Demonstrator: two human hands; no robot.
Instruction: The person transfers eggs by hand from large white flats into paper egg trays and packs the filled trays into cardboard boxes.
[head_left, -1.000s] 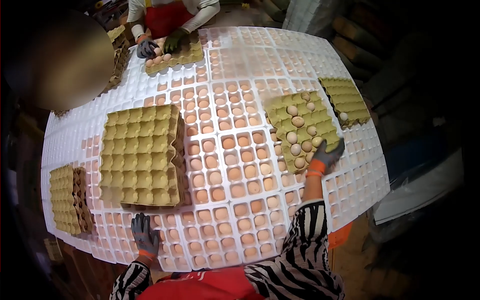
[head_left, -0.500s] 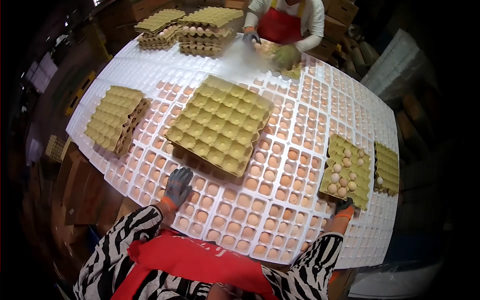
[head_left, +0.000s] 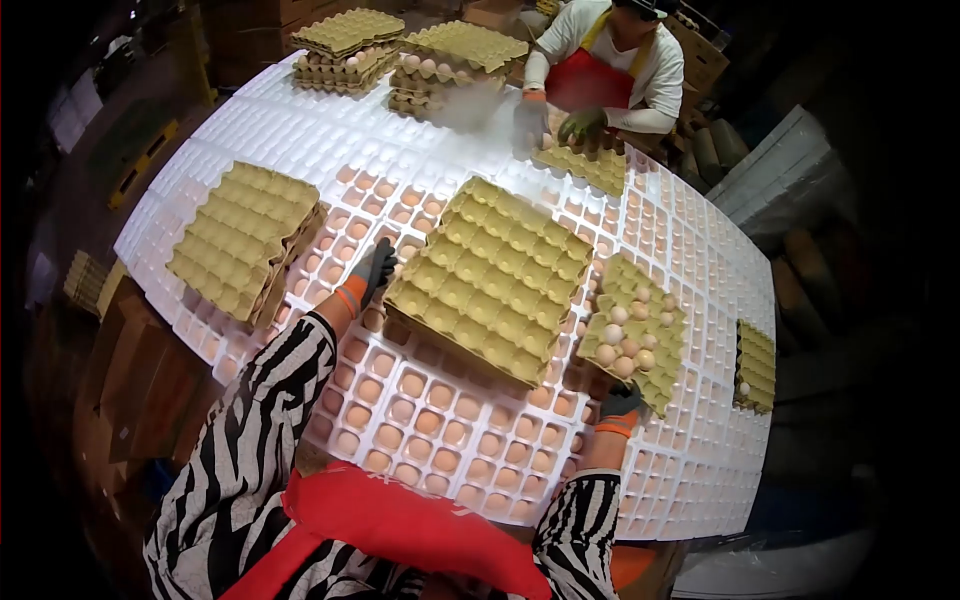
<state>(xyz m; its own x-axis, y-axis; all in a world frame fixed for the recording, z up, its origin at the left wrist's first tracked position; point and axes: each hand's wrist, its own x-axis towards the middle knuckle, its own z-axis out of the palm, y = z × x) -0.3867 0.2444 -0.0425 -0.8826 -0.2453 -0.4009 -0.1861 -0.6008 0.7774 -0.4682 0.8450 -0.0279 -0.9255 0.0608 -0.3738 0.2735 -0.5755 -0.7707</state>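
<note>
My right hand point(head_left: 621, 400), in a grey glove with an orange cuff, grips the near edge of a yellowish pulp egg tray point(head_left: 655, 385). Several eggs point(head_left: 627, 347) sit in that tray, which is raised over the white trays. My left hand point(head_left: 376, 265), gloved alike, reaches over eggs in the white trays, its fingers stretched out; I see nothing held in it. Just right of it lies a stack of pulp trays point(head_left: 490, 285) with bare cups on top. Beneath, white compartment trays point(head_left: 470, 405) cover the table, many cups filled with eggs.
Another pulp tray stack point(head_left: 245, 235) lies at the left. Far back stand stacks of pulp trays with eggs point(head_left: 430, 75). A co-worker point(head_left: 605, 65) handles a pulp tray point(head_left: 590, 165) across the table. At the right edge lies a small pulp tray point(head_left: 755, 365) with an egg.
My left hand has moved forward, alongside the middle tray stack. My right hand has brought the egg-filled pulp tray leftward, close to that stack. The camera view has shifted.
</note>
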